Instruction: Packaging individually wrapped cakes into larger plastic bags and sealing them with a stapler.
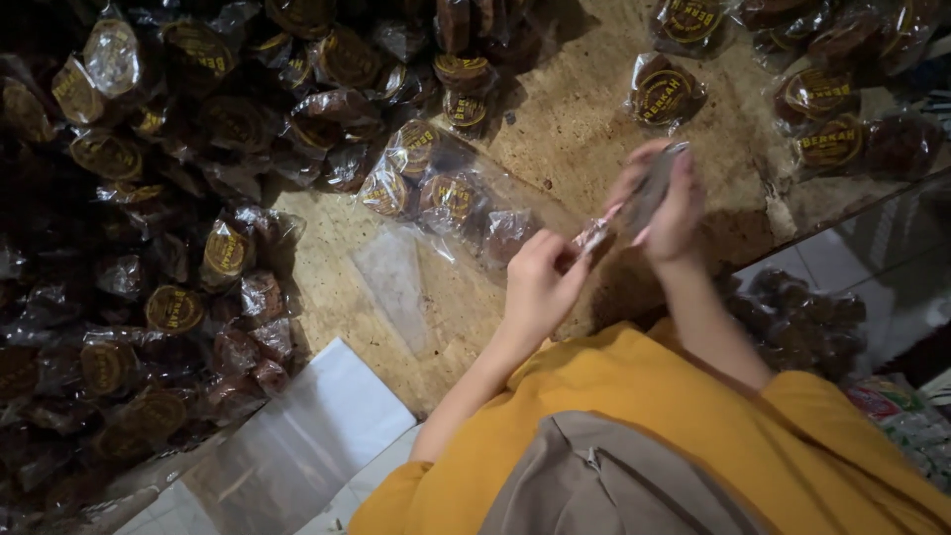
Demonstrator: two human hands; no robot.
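Fingers (555,260) of both hands are pinched on a small clear plastic packet (597,234); many wrapped dark cakes (198,198) are piled beyond it, others lie loose.

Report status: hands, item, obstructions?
Left hand and right hand both pinching a small clear wrapper. Wrapped brown sweets beside them. Nothing blocking.

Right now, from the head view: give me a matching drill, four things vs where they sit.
Things:
1 left hand
2 right hand
3 empty clear bag
4 big pile of wrapped dark sweets

Places:
A flat on the bare tabletop
B far left
C pinching the lower end of a small clear packet
D gripping the packet's upper part

Pairs: 1-C, 2-D, 3-A, 4-B
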